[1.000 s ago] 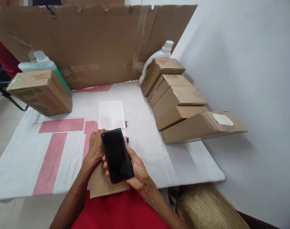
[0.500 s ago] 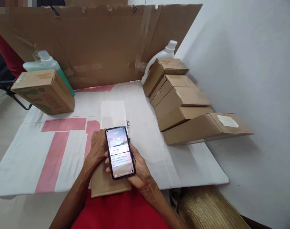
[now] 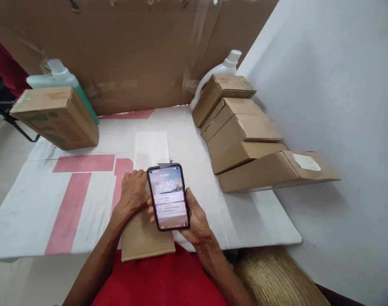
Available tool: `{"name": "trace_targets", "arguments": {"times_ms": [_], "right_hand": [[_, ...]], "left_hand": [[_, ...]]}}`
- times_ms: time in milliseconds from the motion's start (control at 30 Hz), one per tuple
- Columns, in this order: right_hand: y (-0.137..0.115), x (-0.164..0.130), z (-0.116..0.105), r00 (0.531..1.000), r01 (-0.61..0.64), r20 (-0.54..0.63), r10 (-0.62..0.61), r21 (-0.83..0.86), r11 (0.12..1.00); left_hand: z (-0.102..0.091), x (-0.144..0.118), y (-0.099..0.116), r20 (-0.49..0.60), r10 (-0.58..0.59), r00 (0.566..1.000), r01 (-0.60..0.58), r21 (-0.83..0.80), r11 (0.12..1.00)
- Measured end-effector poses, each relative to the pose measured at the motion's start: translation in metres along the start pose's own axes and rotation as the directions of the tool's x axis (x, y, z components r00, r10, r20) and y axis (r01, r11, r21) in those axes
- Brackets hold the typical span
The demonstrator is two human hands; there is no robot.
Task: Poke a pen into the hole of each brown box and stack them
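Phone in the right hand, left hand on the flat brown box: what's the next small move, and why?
Probably set the phone down on the cloth right of the box. The right hand holds it lit above the box, while the left hand only rests on the box, so neither hand is free to handle it.

The phone (image 3: 168, 197) is a dark-cased slab with its screen lit, showing 2:40 above pale notification cards. It is held face up, long axis running from 6 toward 12 o'clock and tipped slightly left, above the near edge of the worktop. Under it, at its 7 o'clock, a flat brown cardboard packet (image 3: 146, 239) lies overhanging that edge.
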State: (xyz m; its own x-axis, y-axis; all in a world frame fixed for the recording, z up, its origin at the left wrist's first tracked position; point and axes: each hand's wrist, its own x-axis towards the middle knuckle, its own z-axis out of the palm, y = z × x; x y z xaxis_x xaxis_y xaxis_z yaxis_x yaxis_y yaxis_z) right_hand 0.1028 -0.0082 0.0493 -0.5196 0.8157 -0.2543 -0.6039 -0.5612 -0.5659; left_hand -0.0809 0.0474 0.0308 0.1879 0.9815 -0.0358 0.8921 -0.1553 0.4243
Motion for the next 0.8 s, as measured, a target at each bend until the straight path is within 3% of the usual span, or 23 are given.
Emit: {"name": "trace_targets", "arguments": {"times_ms": [100,167,267,333,400,500,600,700,800], "right_hand": [[-0.015,0.014,-0.032,0.972,0.141,-0.166,-0.165,-0.146,0.979],[-0.024,0.028,-0.062,0.891,0.206,-0.31,-0.331,-0.373,0.905],[-0.029,0.047,-0.111,0.721,0.096,-0.383,-0.578,-0.77,0.63],[-0.028,0.056,-0.137,0.678,-0.007,-0.375,-0.632,-0.864,0.504],[-0.024,0.061,-0.152,0.663,-0.063,-0.385,-0.642,-0.883,0.465],[-0.02,0.065,-0.159,0.629,-0.15,-0.389,-0.673,-0.91,0.387],[-0.019,0.066,-0.156,0.595,-0.242,-0.381,-0.708,-0.925,0.294],[-0.017,0.067,-0.151,0.568,-0.323,-0.364,-0.738,-0.923,0.208],[-0.016,0.066,-0.146,0.567,-0.377,-0.353,-0.745,-0.915,0.146]], "left_hand": [[0.0,0.0,0.0,0.013,0.048,0.999,-0.048,0.046,0.998],[0.0,-0.001,-0.001,0.019,0.054,0.998,-0.055,0.059,0.997],[0.001,-0.001,-0.002,0.025,0.057,0.998,-0.058,0.063,0.996],[0.002,0.0,-0.003,0.018,0.063,0.998,-0.064,0.058,0.996],[0.004,0.0,-0.004,0.016,0.064,0.998,-0.065,0.054,0.996],[0.004,0.0,-0.005,-0.004,0.073,0.997,-0.073,0.016,0.997],[-0.003,-0.005,-0.006,-0.141,0.114,0.983,-0.136,-0.156,0.978],[-0.014,-0.014,-0.012,-0.343,0.093,0.935,-0.196,-0.279,0.94],[-0.015,-0.022,-0.029,-0.495,0.004,0.869,-0.182,-0.311,0.933]]}}
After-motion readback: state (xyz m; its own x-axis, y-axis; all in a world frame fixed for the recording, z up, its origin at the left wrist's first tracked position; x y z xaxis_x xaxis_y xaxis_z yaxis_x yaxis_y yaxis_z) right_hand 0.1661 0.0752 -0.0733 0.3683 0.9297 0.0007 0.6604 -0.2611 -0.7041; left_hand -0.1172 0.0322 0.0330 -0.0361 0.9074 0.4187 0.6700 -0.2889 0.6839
